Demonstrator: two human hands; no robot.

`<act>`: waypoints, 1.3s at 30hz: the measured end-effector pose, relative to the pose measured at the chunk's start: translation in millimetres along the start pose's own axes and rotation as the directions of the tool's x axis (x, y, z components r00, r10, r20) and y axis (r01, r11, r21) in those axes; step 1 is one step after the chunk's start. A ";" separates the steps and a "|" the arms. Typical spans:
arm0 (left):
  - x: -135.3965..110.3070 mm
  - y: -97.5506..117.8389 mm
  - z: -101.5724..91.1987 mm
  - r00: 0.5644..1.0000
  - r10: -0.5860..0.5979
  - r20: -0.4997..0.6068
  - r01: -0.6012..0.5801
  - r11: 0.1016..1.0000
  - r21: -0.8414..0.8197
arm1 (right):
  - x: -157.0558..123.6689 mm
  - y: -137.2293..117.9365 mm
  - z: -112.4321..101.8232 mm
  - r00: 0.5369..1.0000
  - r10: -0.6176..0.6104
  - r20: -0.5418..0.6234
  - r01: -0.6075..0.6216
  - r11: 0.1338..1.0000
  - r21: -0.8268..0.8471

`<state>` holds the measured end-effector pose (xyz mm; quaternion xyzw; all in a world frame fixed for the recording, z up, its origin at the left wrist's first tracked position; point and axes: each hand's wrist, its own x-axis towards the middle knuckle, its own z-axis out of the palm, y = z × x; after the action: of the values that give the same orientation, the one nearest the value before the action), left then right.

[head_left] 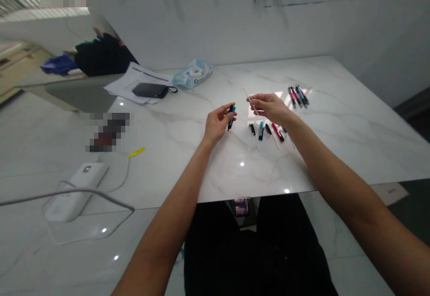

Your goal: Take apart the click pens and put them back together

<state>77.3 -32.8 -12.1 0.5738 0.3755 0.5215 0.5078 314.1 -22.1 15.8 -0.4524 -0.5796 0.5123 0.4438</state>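
Note:
My left hand is closed around a teal-and-black pen barrel, held upright just above the white marble-patterned table. In my right hand a thin white pen refill is pinched between the fingers, slanting up to the left. Below that hand lie loose pen parts: a black piece with a white refill, a teal-and-black barrel, another black piece with a refill, and a red-and-black barrel. My right forearm partly hides more parts beside them.
Several whole pens in red and teal lie in a row beyond my right wrist. Toward the back are a blue wipes pack, papers and a black pouch. A white power strip with a cable occupies the left.

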 end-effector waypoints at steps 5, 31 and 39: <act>-4.3 5.1 1.9 0.998 0.008 0.057 -0.011 0.999 0.043 | 0.8 -0.8 14.5 0.996 -0.053 -0.070 0.063 0.985 0.160; -7.0 8.5 3.3 0.993 0.002 0.119 -0.008 0.999 0.047 | -0.3 3.8 24.8 0.971 -0.144 -0.188 0.173 0.974 0.147; -6.4 7.2 2.3 0.990 -0.013 0.141 0.007 0.999 0.044 | 1.7 5.3 21.5 0.965 -0.156 -0.211 0.192 0.968 0.160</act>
<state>77.8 -40.8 -6.4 0.6183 0.3528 0.4688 0.5230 293.1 -24.2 8.9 -0.4061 -0.5221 0.4740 0.5812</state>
